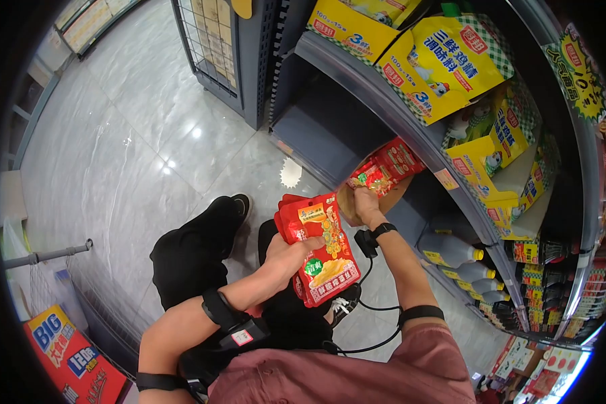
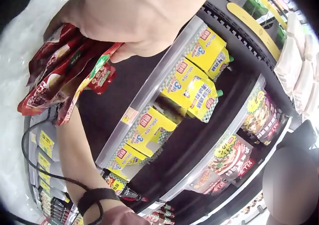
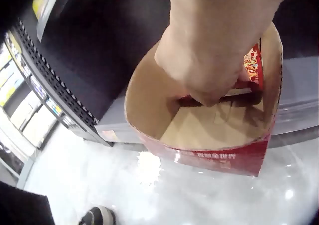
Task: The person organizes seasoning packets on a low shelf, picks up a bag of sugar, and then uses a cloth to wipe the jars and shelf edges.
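Observation:
My left hand (image 1: 286,261) grips a stack of flat red food packets (image 1: 335,273) in front of my body, thumb across the top one. In the left wrist view the edges of several packets (image 2: 62,78) fan out below the fingers. My right hand (image 1: 366,205) reaches into an open cardboard box (image 3: 204,157) on the low shelf. It holds a red packet (image 3: 254,65) inside that box, its fingertips partly hidden by the hand. The head view has red packets (image 1: 394,163) standing in the box just beyond the fingers.
Above the box, a shelf holds yellow seasoning cartons (image 1: 441,64). Large bottles (image 1: 451,249) lie on the shelving to the right. A wire rack (image 1: 212,44) stands behind, and a metal rail (image 1: 54,254) runs at the left. A cable (image 1: 367,347) hangs near my right arm.

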Available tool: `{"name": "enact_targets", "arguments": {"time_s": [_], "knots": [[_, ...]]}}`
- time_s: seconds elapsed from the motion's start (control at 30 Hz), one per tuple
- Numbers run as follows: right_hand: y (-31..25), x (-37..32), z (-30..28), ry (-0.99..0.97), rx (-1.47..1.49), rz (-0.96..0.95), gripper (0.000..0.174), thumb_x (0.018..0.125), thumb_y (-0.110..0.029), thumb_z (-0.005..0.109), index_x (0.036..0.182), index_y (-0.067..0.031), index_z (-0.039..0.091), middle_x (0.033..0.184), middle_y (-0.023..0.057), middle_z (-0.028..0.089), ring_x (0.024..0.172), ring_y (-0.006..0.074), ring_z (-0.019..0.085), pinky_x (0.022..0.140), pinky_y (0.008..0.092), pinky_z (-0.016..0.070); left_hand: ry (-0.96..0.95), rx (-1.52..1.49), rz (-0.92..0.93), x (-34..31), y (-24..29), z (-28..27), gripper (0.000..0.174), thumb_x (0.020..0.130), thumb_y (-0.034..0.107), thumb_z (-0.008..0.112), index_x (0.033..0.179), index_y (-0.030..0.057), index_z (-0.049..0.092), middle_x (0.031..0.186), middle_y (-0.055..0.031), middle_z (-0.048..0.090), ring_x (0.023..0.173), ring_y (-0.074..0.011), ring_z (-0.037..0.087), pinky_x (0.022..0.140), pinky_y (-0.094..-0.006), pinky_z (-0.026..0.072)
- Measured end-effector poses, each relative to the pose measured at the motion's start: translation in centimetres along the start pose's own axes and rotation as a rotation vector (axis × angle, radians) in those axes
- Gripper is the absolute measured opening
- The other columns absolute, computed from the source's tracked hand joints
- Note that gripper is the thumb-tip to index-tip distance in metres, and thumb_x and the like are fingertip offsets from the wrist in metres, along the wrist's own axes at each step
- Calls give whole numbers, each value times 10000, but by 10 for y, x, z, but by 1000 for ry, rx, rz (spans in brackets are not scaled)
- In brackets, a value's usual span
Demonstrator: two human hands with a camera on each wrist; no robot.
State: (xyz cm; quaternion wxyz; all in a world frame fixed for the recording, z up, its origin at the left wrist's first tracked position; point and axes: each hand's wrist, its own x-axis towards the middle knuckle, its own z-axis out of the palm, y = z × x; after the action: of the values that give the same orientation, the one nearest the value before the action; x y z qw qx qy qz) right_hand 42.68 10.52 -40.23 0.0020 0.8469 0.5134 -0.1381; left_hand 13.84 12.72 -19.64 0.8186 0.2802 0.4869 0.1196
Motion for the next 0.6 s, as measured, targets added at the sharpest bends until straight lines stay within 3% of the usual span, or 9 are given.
{"name": "enact_targets", "arguments": {"time_s": [0.1, 0.23, 0.3, 0.33, 0.37, 0.43, 0.5, 0.57, 0.6], "knots": [[-4, -12, -21, 142, -133, -72, 142, 748, -86, 533, 731, 14, 633, 778, 234, 630, 764, 365, 637, 694, 434, 512, -6, -36, -15, -1, 2, 0, 345, 768, 85, 669, 1082, -12, 567, 1020, -123, 640, 895, -210, 638, 786, -332, 503], [-12, -47, -86, 239, 10, -3, 120, 766, -99, 570, 806, -2, 627, 779, 210, 641, 749, 341, 648, 660, 394, 516, -38, -50, -13, -1, 2, -2, 342, 778, 85, 658, 1090, -17, 564, 1023, -127, 639, 895, -215, 638, 783, -333, 506], [-8, -66, -112, 444, 411, 44, 107, 753, -90, 615, 775, 13, 599, 706, 206, 626, 692, 292, 657, 625, 347, 506, -32, -32, -34, -1, 3, -1, 339, 783, 89, 652, 1089, -24, 563, 1022, -131, 639, 896, -217, 638, 785, -335, 506], [-9, -77, -127, 459, 608, 105, 103, 758, -64, 622, 754, 31, 582, 672, 157, 626, 652, 201, 649, 599, 296, 490, -21, -12, -50, -1, 4, 0, 337, 787, 93, 647, 1088, -32, 561, 1020, -135, 638, 898, -219, 638, 787, -337, 506], [-7, -90, -141, 432, 669, 141, 89, 787, -55, 616, 781, 24, 577, 677, 112, 625, 654, 127, 616, 597, 267, 476, -25, -10, -53, -3, 4, 1, 337, 787, 93, 647, 1088, -32, 561, 1020, -135, 638, 898, -219, 638, 787, -337, 506], [-13, -117, -166, 321, 890, 100, 59, 830, -28, 567, 856, 21, 548, 807, 129, 639, 732, 105, 602, 638, 255, 473, -60, -9, -100, -4, 6, 4, 344, 779, 87, 652, 1084, -44, 560, 1025, -148, 635, 902, -222, 638, 784, -342, 507], [-51, -155, -195, 372, 869, -200, 46, 878, -12, 517, 922, 3, 521, 990, 107, 625, 792, 103, 576, 673, 228, 465, -71, 21, -102, -3, 3, 6, 336, 799, 112, 630, 1086, -45, 557, 1026, -152, 632, 901, -224, 638, 782, -343, 508], [-72, -181, -202, 328, 664, -610, 81, 839, 52, 485, 897, -3, 492, 1067, 150, 609, 853, 214, 609, 722, 279, 488, -87, 55, -112, 3, -8, 4, 332, 818, 138, 609, 1088, -47, 554, 1027, -156, 629, 901, -226, 637, 779, -344, 508], [-80, -194, -204, 137, 670, -679, 130, 788, 91, 485, 879, -2, 487, 1087, 158, 601, 919, 271, 604, 772, 321, 493, -106, 6, -93, 10, -17, -1, 327, 838, 170, 577, 1087, -42, 555, 1024, -156, 628, 897, -226, 638, 775, -343, 509]]}}
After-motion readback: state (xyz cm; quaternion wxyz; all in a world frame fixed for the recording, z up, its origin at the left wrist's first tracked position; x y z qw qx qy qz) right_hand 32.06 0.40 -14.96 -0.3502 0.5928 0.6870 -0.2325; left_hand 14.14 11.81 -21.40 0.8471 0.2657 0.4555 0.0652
